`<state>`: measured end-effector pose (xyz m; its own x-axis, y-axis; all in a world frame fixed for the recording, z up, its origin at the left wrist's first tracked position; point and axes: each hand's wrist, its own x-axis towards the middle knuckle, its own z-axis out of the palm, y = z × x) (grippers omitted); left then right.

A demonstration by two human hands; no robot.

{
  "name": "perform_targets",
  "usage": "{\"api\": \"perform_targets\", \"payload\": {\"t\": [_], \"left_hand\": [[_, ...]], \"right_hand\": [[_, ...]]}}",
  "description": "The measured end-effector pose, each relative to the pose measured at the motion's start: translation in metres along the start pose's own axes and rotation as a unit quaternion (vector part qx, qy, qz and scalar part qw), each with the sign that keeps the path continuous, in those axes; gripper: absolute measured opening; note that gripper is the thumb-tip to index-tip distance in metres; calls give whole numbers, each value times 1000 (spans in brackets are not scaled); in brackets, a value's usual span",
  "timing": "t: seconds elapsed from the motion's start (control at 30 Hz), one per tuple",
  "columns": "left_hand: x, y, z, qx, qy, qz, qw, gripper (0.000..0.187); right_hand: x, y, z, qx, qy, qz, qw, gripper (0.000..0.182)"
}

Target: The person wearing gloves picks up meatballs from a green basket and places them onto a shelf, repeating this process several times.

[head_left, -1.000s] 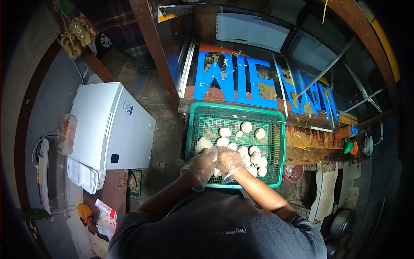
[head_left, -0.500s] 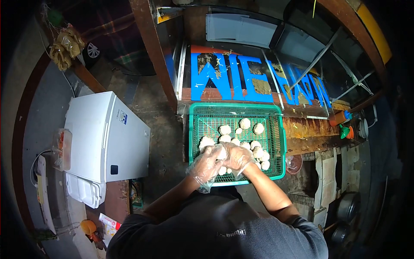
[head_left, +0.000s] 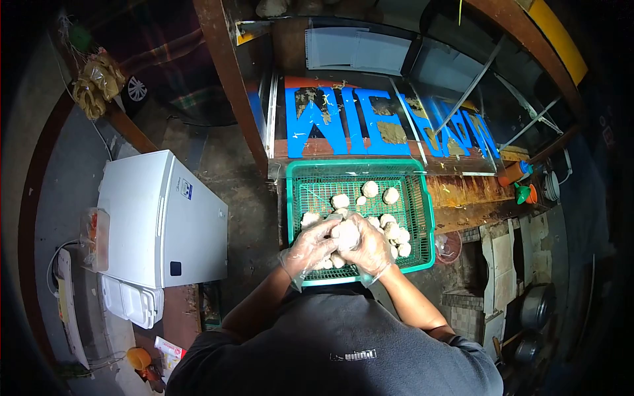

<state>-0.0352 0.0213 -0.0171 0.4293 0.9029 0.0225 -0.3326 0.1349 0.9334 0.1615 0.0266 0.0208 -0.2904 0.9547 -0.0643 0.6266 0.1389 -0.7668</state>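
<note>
In clear plastic gloves, my left hand [head_left: 308, 249] and my right hand [head_left: 372, 248] are closed together around a pale, lumpy ball [head_left: 346, 235] that looks like dough. They hold it above the near part of a green plastic basket [head_left: 428, 198]. Inside lie several similar whitish balls, such as a round one [head_left: 370, 189] toward the back and a cluster [head_left: 392, 231] beside my right hand. More sit near my left hand, and my hands partly hide some of these.
A white chest freezer [head_left: 135, 211] stands to the left, with foam boxes [head_left: 132, 302] near its front. Behind the basket is a glass case with blue lettering [head_left: 321, 122]. Right of the basket are a wooden surface [head_left: 462, 204] and a reddish clear bowl [head_left: 449, 247].
The ball between my hands shows more fully now, with my fingers around its sides. My right hand has turned and shifted slightly. The whole view has tilted a little.
</note>
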Motion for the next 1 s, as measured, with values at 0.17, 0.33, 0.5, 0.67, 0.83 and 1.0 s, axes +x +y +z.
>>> {"api": "perform_targets", "payload": {"t": [0.17,0.33,0.5,0.67,0.83,1.0], "left_hand": [[-3,36,5,1,-19,-38,999,52],[-1,28,-2,-52,-25,-30,998,46],[-3,34,-2,-82,-6,-87,993,42],[-4,26,-12,55,-51,8,997,42],[-5,21,-12,15,-59,-2,998,45],[-4,33,2,0,-18,-44,999,48]], "right_hand": [[-4,-1,7,12,72,-50,996,82],[-6,10,5,116,62,-98,987,75],[-9,6,-8,77,62,-153,983,71],[-4,13,-2,73,90,-232,966,71],[-7,10,1,163,59,-173,970,67],[-9,23,15,329,30,-86,940,62]]}}
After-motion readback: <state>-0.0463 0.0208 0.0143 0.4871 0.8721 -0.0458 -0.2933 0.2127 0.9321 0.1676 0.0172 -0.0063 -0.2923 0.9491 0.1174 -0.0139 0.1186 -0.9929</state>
